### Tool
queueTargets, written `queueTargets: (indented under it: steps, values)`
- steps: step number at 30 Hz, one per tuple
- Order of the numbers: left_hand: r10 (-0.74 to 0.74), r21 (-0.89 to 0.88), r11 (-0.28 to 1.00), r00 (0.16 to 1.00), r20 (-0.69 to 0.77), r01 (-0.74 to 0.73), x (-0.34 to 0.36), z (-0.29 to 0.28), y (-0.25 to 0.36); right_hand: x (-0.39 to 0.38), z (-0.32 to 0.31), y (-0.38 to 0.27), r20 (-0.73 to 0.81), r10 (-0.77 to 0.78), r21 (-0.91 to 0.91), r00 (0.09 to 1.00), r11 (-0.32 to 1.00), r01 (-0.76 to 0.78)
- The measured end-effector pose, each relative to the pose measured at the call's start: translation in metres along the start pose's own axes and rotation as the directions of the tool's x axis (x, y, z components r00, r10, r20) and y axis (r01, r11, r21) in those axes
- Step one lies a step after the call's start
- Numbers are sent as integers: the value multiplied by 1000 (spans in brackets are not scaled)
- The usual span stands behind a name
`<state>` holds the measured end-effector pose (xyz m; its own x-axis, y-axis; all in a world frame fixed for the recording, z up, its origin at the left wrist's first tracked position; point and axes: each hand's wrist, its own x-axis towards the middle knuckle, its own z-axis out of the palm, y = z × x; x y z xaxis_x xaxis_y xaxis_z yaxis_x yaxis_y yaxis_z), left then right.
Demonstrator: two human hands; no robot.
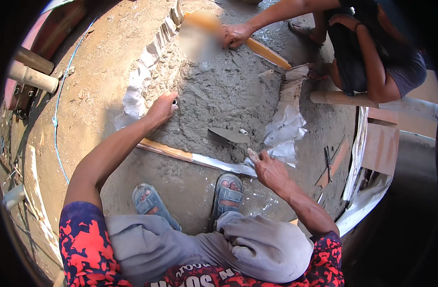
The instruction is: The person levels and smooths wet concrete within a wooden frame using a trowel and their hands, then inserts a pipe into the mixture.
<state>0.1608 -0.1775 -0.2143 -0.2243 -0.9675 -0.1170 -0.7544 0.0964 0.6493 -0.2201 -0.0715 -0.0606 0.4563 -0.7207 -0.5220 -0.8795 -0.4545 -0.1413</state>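
Observation:
Wet grey concrete [214, 103] fills a shallow frame on the ground before me. At its left side, my left hand [162, 111] is closed round a short pale tube, whose open dark end shows at the fingertips. My right hand [272, 171] is closed at the near right corner, apparently round the handle of a pointed trowel [227, 135]; the grip itself is mostly hidden. The trowel's blade lies low over the concrete. Just beside the blade, a short white tube [243, 132] sticks out of the mix.
A wooden board [168, 149] edges the near side; crumpled whitish sheeting [285, 126] lines the sides. Across from me a crouching person's hand [236, 35] rests at the far board [269, 52]. A blue cord [56, 119] runs along the left ground; pliers-like tool [328, 162] lies right.

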Motion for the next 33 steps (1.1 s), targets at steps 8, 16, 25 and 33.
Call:
queueTargets:
  steps: [8, 16, 25, 33]
  values:
    - [27, -30, 999, 999, -19, -27, -12, -10, -11, -29, -37, 11, 59, 52, 62, 997, 997, -56]
    - [-23, -16, 1000, 1000, -4, 23, 0, -5, 3, 120, 18, 0, -356, 323, 711, 877, 702, 30]
    - [-22, -2, 1000, 1000, -4, 22, -4, -6, 2, 79, 43, 77, 126, 618, 937, 776, 183, -298]
    - [28, 16, 999, 1000, -13, -28, -3, -2, -7, 117, 34, 45, -308, 313, 614, 899, 787, -64]
